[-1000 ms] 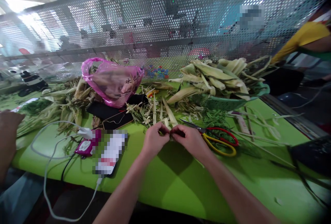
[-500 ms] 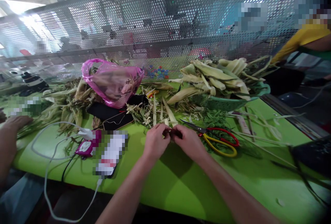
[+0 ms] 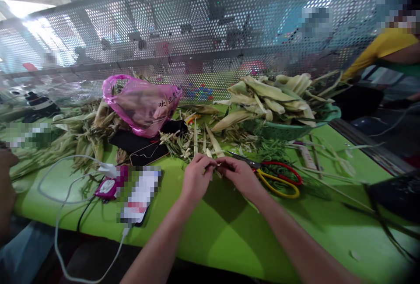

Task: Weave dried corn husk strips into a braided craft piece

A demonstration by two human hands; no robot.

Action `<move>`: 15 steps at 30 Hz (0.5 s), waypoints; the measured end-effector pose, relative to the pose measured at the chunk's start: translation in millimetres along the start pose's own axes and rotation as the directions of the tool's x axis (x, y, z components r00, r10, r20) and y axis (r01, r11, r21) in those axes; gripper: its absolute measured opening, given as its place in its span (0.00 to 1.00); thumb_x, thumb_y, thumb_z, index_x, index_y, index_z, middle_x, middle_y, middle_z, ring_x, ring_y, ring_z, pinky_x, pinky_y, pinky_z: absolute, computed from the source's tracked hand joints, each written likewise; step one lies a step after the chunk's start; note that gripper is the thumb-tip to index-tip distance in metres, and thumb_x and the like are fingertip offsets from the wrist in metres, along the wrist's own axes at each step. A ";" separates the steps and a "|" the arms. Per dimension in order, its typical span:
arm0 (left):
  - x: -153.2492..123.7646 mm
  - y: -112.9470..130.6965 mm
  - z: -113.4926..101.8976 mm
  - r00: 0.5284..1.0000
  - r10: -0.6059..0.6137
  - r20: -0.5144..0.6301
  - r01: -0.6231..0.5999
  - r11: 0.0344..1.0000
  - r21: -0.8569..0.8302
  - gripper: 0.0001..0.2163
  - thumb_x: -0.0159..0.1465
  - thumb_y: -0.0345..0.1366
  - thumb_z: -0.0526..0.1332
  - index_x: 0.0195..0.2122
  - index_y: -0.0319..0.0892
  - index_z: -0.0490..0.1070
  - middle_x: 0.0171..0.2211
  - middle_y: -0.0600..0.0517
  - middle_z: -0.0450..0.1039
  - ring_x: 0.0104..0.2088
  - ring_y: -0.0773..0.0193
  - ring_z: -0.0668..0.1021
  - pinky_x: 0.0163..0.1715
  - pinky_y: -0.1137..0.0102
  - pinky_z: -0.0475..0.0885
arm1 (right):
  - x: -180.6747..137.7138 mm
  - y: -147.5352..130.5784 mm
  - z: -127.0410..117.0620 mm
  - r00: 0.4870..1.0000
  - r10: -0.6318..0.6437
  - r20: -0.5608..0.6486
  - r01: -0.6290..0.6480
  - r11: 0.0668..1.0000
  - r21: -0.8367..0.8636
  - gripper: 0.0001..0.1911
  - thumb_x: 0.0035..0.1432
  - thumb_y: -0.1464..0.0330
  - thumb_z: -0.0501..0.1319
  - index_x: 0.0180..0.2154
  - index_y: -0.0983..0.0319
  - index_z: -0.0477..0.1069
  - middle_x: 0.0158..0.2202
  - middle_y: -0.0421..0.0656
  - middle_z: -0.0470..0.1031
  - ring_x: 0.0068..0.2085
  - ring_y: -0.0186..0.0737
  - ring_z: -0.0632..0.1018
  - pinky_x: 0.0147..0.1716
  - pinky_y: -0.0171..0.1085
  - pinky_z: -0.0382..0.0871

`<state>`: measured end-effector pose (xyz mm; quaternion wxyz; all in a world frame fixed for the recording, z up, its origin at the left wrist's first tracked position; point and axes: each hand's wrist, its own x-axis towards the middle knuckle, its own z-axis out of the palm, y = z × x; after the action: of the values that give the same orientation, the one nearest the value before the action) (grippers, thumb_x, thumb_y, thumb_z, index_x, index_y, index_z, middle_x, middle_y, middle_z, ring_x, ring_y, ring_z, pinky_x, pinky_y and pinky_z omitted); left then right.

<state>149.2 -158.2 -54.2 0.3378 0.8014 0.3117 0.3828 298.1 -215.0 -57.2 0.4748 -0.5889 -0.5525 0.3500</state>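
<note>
My left hand and my right hand meet over the green table, fingers pinched together on a small strip of pale husk held between them. Just right of my right hand lie scissors with red and yellow handles. Behind my hands is a scatter of husk strips. A green basket heaped with corn husks stands at the back right.
A pink plastic bag sits on a husk pile at the back left. A phone with a white cable lies left of my hands. Another person's arm is at the left edge; a person in yellow stands far right. A perforated metal screen backs the table.
My hands have shifted slightly up and away while working the strip. The other person's hand at the left has drawn back toward the edge.
</note>
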 end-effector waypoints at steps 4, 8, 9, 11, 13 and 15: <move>0.3 1.8 -1.0 1.000 -0.006 0.007 0.006 1.000 -0.029 0.08 0.60 0.25 0.57 0.33 0.43 0.74 0.35 0.50 0.72 0.36 0.64 0.75 0.40 0.70 0.69 | -1.1 0.2 -0.7 0.999 -0.005 -0.038 0.004 1.000 -0.026 0.07 0.54 0.67 0.59 0.35 0.61 0.73 0.27 0.38 0.72 0.27 0.35 0.70 0.29 0.35 0.64; 0.2 0.3 0.2 1.000 -0.019 0.003 0.019 0.999 -0.045 0.08 0.59 0.24 0.57 0.32 0.42 0.74 0.33 0.51 0.73 0.35 0.65 0.75 0.37 0.71 0.68 | -5.3 -1.7 -1.2 0.987 -0.069 -0.145 0.042 0.982 -0.184 0.04 0.54 0.68 0.58 0.33 0.60 0.71 0.27 0.38 0.71 0.29 0.37 0.71 0.30 0.35 0.64; 0.1 -0.4 0.6 1.000 -0.024 0.002 0.024 0.998 -0.051 0.08 0.59 0.25 0.58 0.32 0.42 0.74 0.33 0.51 0.73 0.35 0.65 0.75 0.37 0.72 0.68 | -6.5 -3.5 -1.5 0.981 -0.091 -0.172 0.050 0.972 -0.229 0.04 0.54 0.68 0.58 0.33 0.59 0.70 0.27 0.38 0.71 0.29 0.37 0.71 0.30 0.35 0.64; -0.1 -1.8 1.2 0.999 -0.035 0.003 0.036 0.997 -0.071 0.06 0.59 0.26 0.58 0.32 0.42 0.74 0.32 0.51 0.73 0.34 0.65 0.75 0.35 0.72 0.68 | -8.2 -7.5 -2.2 0.971 -0.121 -0.205 0.058 0.956 -0.289 0.03 0.54 0.69 0.58 0.33 0.59 0.69 0.27 0.38 0.71 0.28 0.37 0.71 0.29 0.34 0.63; -0.4 -3.2 1.6 0.999 -0.045 0.000 0.045 0.995 -0.091 0.05 0.60 0.28 0.59 0.32 0.42 0.74 0.32 0.52 0.73 0.33 0.66 0.75 0.35 0.73 0.68 | -9.0 -10.9 -3.4 0.969 -0.124 -0.212 0.056 0.952 -0.302 0.02 0.54 0.69 0.57 0.32 0.59 0.69 0.26 0.38 0.71 0.27 0.37 0.70 0.28 0.34 0.63; -0.5 -4.8 1.8 0.998 -0.057 -0.002 0.056 0.992 -0.110 0.04 0.60 0.29 0.59 0.32 0.42 0.74 0.31 0.52 0.74 0.33 0.65 0.75 0.35 0.73 0.67 | -8.9 -12.3 -5.6 0.970 -0.114 -0.213 0.045 0.952 -0.303 0.03 0.55 0.68 0.57 0.32 0.59 0.69 0.25 0.38 0.71 0.26 0.37 0.71 0.27 0.34 0.62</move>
<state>149.3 -156.4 -59.1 0.3914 0.7714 0.3135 0.3918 298.1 -225.5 -44.9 0.4550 -0.6668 -0.5640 0.1739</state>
